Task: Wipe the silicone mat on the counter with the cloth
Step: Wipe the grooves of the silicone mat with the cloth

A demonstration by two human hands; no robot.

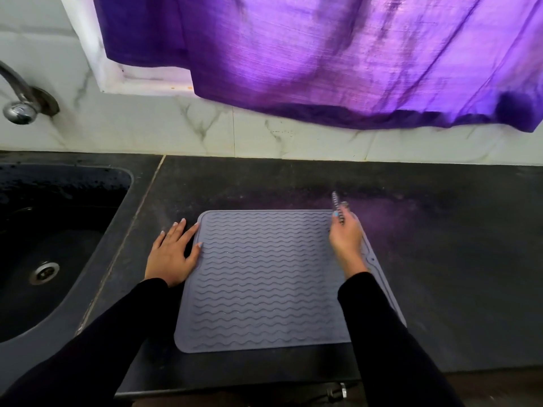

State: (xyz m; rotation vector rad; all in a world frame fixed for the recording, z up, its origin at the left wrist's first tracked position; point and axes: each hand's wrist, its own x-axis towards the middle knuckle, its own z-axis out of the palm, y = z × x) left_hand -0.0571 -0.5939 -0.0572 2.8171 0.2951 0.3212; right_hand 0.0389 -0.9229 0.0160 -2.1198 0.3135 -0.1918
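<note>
A grey silicone mat [264, 277] with wavy ridges lies flat on the dark counter [455, 259]. My left hand [173, 251] rests flat with straight fingers on the counter, its thumb and fingertips touching the mat's left edge. Over the mat's far right corner, my right hand [345, 236] pinches a thin checked strip [337, 208] that sticks up from the fingers. It looks like the cloth seen edge-on, but it is small and blurred. Both arms wear black sleeves.
A dark sink [44, 245] with a metal drain is set into the counter to the left, with a metal tap [20, 95] on the tiled wall above it. A purple curtain [323, 54] hangs over the back wall. The counter's front edge runs just below the mat.
</note>
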